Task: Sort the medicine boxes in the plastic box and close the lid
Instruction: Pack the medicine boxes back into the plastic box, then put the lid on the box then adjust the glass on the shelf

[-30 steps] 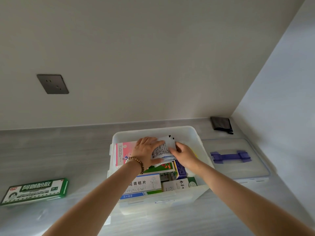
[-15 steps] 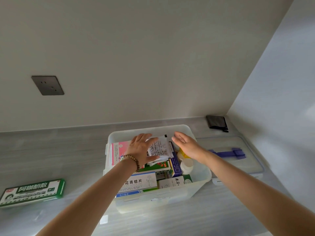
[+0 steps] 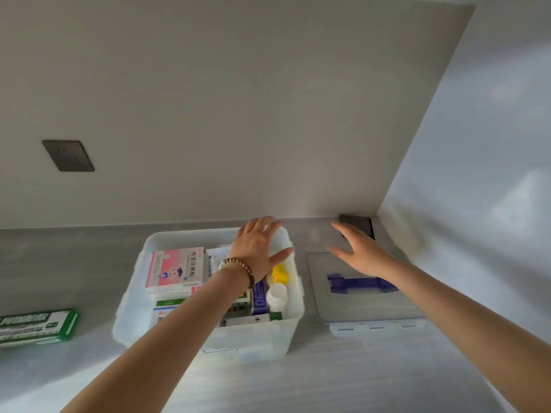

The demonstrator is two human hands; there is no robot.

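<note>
The green box (image 3: 35,326) has not been moved: it lies out on the counter, well left of the plastic box (image 3: 214,234). The white sachet (image 3: 219,256), held by both hands a second ago, has been let go and now rests among the packed medicines. The left hand (image 3: 256,245) has been lifted over the plastic box's far right corner, fingers spread and nothing held. The right hand (image 3: 360,253) has been carried out to the lid (image 3: 357,308), which lies flat just right of the plastic box. Its fingers are likewise straight and empty, and whether the lid is touched cannot be told. Sorting inside is judged nearly done and the lid seems next, though the green box is not yet in.

On the green box, 阿咖酚散 can be read in white. The pink box (image 3: 176,268) bears a vertical line of characters too blurred to be read with certainty. Other labels are hidden by the forearm or too small.
</note>
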